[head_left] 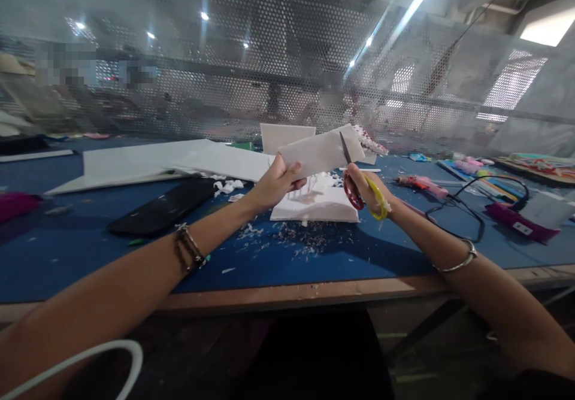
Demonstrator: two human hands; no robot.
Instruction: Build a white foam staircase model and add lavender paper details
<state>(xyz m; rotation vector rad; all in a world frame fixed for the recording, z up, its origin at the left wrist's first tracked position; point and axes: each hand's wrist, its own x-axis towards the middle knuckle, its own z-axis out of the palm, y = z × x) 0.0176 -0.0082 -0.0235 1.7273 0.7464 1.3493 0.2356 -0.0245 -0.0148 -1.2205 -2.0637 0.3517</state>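
Raised over the table, a white sheet point(314, 153), perhaps foam or card, is pinched at its left end by my left hand point(275, 185). My right hand point(365, 187) grips a pair of scissors point(380, 199) with one yellow and one red handle loop. Their dark blade lies across the sheet near its right end; whether the edge is cut there I cannot tell. Below the hands rests a thick white block point(314, 208) with white scraps point(324, 182) on top. Small shavings point(305, 238) are scattered in front of it.
White boards point(144, 160) and a black flat case point(164, 205) lie on the left of the blue table point(269, 271). A pink glue gun point(422, 185), its black cable point(478, 223) and a purple pouch point(523, 223) are at right. A perforated metal screen point(251, 58) stands behind.
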